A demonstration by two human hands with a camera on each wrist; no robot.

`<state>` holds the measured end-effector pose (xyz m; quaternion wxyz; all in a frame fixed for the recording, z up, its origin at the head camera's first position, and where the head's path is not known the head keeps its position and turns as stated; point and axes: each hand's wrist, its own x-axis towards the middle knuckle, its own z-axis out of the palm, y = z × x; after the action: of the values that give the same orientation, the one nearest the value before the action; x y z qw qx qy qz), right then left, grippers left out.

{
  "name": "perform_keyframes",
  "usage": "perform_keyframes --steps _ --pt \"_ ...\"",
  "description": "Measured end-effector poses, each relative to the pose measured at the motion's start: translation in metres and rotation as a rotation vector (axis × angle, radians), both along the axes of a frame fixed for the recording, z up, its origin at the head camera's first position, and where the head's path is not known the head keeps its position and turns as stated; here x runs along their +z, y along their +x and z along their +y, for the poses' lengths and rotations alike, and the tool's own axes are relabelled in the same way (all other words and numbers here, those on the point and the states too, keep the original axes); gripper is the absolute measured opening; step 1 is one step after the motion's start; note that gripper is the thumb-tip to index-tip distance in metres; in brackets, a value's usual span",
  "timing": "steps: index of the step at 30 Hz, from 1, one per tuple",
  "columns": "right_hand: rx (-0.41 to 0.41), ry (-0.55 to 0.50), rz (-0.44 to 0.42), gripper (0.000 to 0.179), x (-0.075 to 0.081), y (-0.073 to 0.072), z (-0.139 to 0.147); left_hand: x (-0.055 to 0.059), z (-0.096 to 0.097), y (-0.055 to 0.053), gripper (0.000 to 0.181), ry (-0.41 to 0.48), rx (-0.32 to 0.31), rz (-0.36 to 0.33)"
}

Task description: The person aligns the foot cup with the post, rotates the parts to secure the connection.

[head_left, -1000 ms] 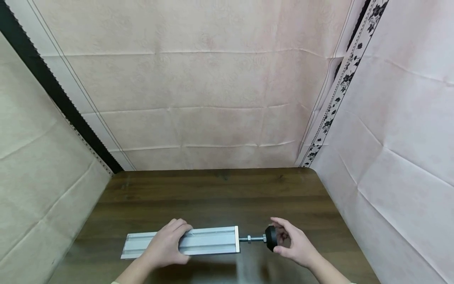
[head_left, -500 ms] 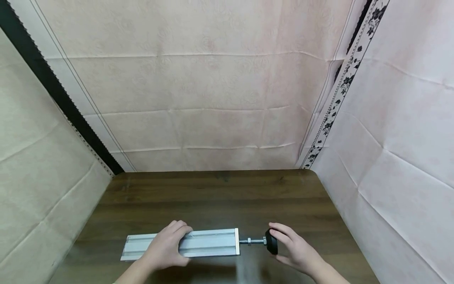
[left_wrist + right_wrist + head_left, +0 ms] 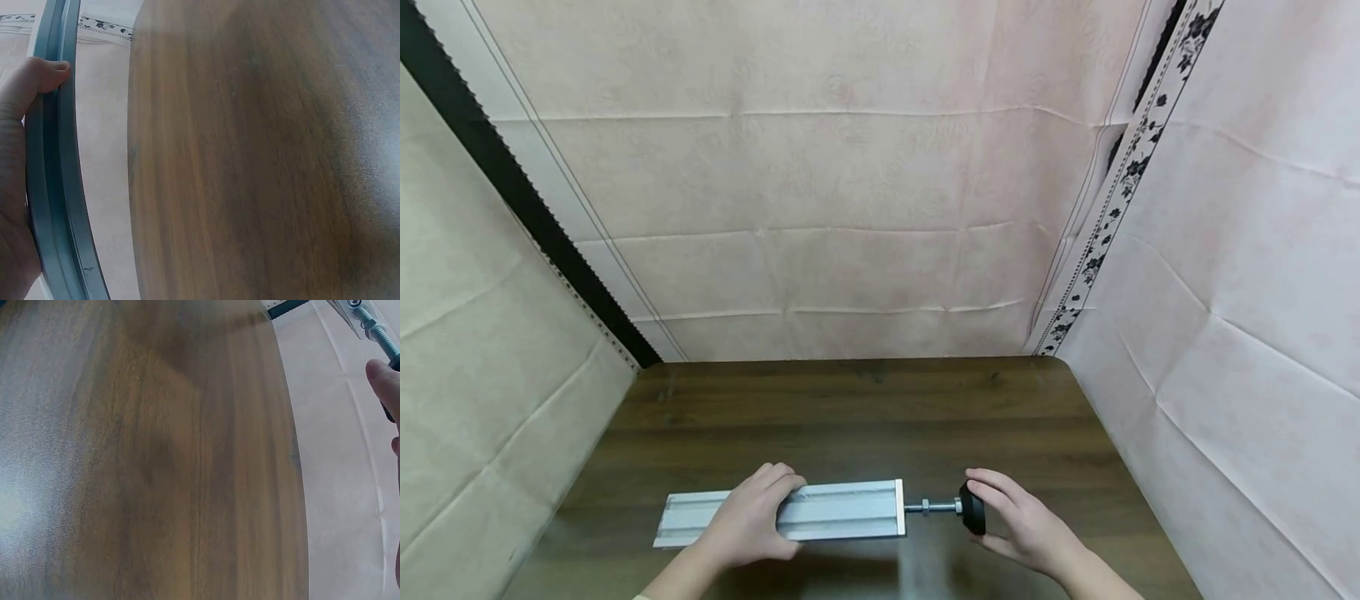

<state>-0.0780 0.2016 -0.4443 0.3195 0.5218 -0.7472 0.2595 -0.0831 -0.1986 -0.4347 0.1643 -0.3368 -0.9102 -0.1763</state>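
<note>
My left hand [image 3: 748,517] grips the middle of a long silver aluminium profile [image 3: 844,510], held level above the table. In the left wrist view, the thumb lies along a groove of the grooved profile [image 3: 59,162]. A light end plate [image 3: 900,507] caps its right end. Out of that plate runs a threaded rod [image 3: 942,507] with nuts on it, ending in a black levelling foot [image 3: 973,508]. My right hand [image 3: 1030,529] pinches this foot by its rim, fingers above and thumb below. The right wrist view shows only the thumb [image 3: 384,381] and part of the rod [image 3: 382,339].
The brown wooden table [image 3: 850,417] lies beneath both hands. Pale creased cloth hangs behind it [image 3: 865,183] and at the right [image 3: 1247,275] and left [image 3: 475,400] sides. A dark strip [image 3: 520,183] runs down the left corner.
My right hand's fingers have moved from spread around the foot's outer end to lying on its rim. The left hand and the profile stay nearly in place.
</note>
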Motion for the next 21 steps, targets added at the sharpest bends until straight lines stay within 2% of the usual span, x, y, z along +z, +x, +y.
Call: perform_keyframes --steps 4,14,21 --pt "-0.008 0.006 -0.052 0.058 0.002 0.001 0.000 0.001 0.000 0.000 0.063 -0.007 0.002 -0.005" --pt "-0.077 0.038 -0.325 0.071 0.005 0.009 0.002 0.002 0.001 0.001 0.064 -0.010 0.012 -0.013" --pt "-0.129 0.056 -0.444 0.078 0.006 0.012 0.004 0.001 0.001 0.002 0.064 -0.011 0.013 -0.004"
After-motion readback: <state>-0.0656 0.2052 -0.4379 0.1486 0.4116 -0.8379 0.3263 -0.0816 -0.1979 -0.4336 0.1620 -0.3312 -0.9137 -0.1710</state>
